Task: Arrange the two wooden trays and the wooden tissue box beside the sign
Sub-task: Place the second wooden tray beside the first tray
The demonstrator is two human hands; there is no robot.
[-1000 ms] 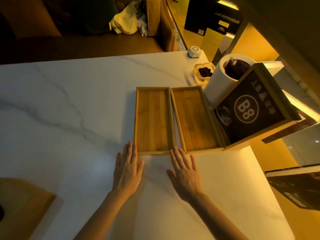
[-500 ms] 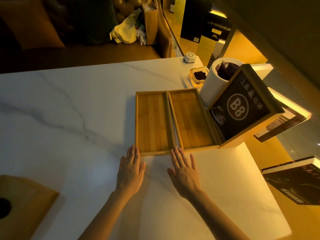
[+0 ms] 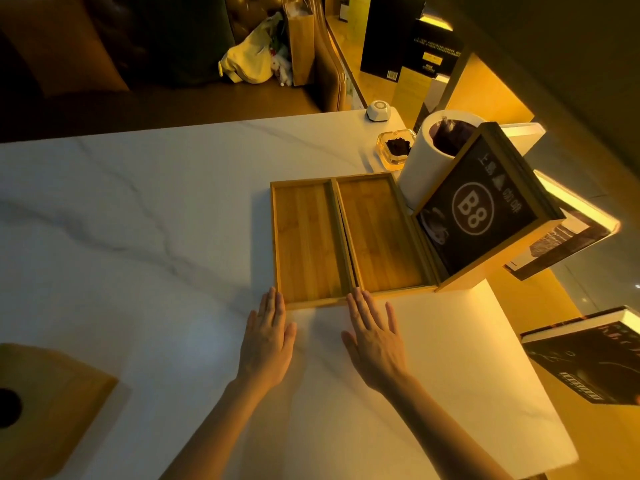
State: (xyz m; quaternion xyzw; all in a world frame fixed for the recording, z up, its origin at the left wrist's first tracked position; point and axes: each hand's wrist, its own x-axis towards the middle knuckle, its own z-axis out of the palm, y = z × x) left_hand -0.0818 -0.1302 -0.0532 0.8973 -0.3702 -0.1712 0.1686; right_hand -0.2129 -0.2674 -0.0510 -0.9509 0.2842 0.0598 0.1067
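Two wooden trays [image 3: 341, 233] lay touching side by side just beside the sign [image 3: 479, 207], long axes running away from the person. Both hands lay flat and spread, holding nothing: the left hand [image 3: 266, 336] and right hand [image 3: 375, 337] with fingertips at the near rims. Judged from this, the wooden tissue box [image 3: 48, 403] came next; it sat well apart at the near-left corner of the table [image 3: 138, 237], hole up, nearer the left hand.

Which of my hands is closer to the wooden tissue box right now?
Left. Your left hand lies flat at the near edge of the trays, with bare table between it and the tissue box at the lower left. Your right hand lies farther right.
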